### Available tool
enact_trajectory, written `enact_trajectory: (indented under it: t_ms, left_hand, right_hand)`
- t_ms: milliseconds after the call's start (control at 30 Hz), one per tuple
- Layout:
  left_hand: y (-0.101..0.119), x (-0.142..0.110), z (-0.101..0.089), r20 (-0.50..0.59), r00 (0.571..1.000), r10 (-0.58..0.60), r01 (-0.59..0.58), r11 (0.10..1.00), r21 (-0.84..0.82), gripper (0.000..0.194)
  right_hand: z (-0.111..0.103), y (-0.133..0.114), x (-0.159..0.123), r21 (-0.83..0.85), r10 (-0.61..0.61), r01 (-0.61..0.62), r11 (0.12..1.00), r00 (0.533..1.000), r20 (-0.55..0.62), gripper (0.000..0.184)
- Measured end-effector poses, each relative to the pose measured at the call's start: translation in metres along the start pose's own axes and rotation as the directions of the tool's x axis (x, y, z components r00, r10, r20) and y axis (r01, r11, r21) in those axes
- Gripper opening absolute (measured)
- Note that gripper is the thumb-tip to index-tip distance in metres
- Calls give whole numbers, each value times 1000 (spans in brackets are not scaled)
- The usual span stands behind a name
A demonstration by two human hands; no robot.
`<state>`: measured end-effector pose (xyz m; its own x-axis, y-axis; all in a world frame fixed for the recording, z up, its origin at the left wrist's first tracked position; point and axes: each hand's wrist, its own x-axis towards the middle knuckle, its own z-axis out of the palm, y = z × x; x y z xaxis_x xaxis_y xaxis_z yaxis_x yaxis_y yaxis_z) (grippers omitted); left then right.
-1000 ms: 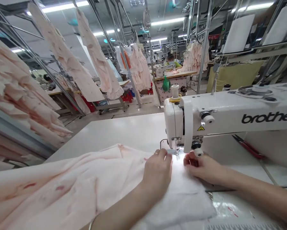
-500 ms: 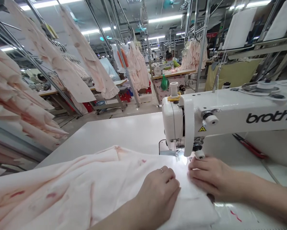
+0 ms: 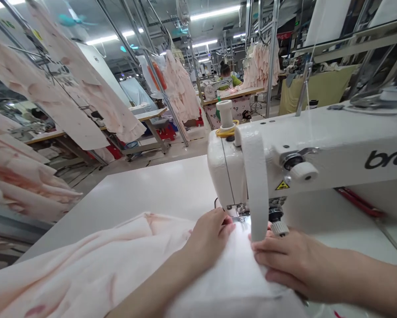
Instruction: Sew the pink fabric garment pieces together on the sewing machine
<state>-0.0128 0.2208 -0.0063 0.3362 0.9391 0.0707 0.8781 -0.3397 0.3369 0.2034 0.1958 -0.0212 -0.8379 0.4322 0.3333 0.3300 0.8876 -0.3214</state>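
Left hand (image 3: 207, 238) and right hand (image 3: 284, 260) are apart, both resting on pale pink fabric (image 3: 85, 274) without gripping, one either side of the presser foot (image 3: 241, 216). Fabric lies bunched at the foot of a white Brother sewing machine (image 3: 231, 172), spread over the white tabletop (image 3: 152, 185). Beyond: pink garments (image 3: 180, 88) hanging from metal racks; a co-worker (image 3: 225, 75) at a distant machine.
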Motion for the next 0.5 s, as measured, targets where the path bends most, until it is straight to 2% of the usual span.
enact_trajectory:
  t_ms: [300,500]
  left_hand:
    - [-1,15,9,34,997,-75,72,995,71,14]
    - [-8,14,15,-9,997,-71,71,995,69,11]
  right_hand:
    - [-6,-4,6,16,81,-81,997,997,17,14]
    - [-5,-4,6,31,100,-102,994,992,73,17]
